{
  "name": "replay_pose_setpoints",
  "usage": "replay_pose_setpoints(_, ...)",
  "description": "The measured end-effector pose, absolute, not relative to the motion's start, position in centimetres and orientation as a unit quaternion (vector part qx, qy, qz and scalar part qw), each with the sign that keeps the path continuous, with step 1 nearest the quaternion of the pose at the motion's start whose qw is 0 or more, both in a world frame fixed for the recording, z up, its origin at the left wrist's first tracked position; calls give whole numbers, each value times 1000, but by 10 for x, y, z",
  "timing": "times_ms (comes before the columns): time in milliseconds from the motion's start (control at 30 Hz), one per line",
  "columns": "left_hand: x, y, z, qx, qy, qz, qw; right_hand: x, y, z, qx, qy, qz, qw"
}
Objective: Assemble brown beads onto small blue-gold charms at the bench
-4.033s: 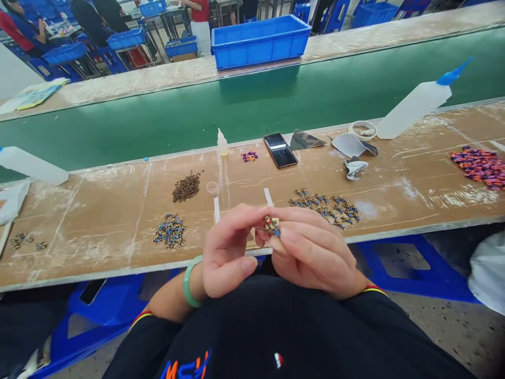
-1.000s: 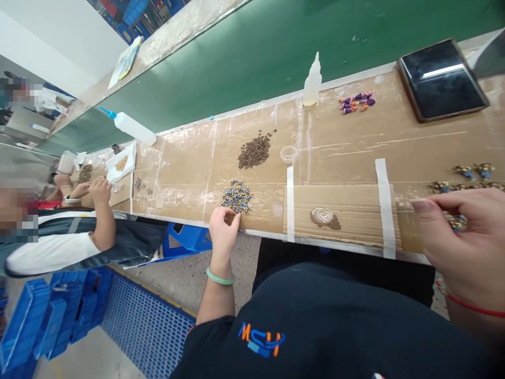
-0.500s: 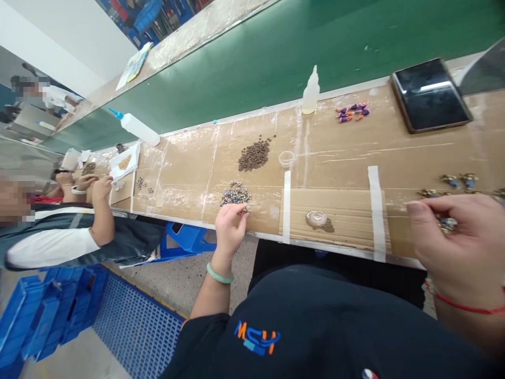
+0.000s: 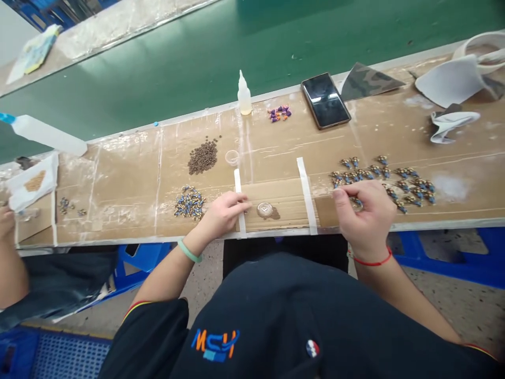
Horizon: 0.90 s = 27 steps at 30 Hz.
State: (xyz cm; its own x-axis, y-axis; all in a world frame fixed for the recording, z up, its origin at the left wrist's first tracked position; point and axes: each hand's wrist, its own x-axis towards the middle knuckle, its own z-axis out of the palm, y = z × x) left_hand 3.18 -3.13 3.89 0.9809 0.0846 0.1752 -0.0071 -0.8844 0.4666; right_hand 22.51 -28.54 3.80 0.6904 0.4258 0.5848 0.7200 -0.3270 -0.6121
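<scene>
My left hand (image 4: 224,213) is closed in a pinch above the left tape strip of a corrugated cardboard pad (image 4: 272,189). A tiny dark piece, probably from the blue-and-gold pile, shows at its fingertips. That pile of small blue-and-gold pieces (image 4: 190,202) lies left of the hand. On the pad sits a small round shiny dish (image 4: 264,210). My right hand (image 4: 366,213) is closed, thumb against curled forefinger, over the near edge of several blue-and-gold figures (image 4: 422,185). A small piece shows inside its curl; I cannot tell whether it is held.
Brown discs (image 4: 203,157) are heaped behind the pile, beside a clear ring-shaped cup (image 4: 232,157). Farther back are a dropper bottle (image 4: 244,97), purple-and-orange pieces (image 4: 279,113) and a tablet (image 4: 325,101). A large white bottle (image 4: 47,136) lies left, near a co-worker's arm (image 4: 11,263).
My view has swung to the right. My left hand has moved from the blue-and-gold pile to the pad's left edge, still pinched. My right hand stays closed near the figures.
</scene>
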Motion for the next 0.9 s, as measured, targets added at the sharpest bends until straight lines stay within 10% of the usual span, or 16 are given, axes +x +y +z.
replay_pose_setpoints(400, 5, -16, 64, 915, 238, 245, 214, 227, -286, 36, -793, -352, -173, 467)
replay_pose_setpoints(900, 22, 77, 55, 899, 376, 134, 178, 229, -286, 27, -785, -348, -146, 492)
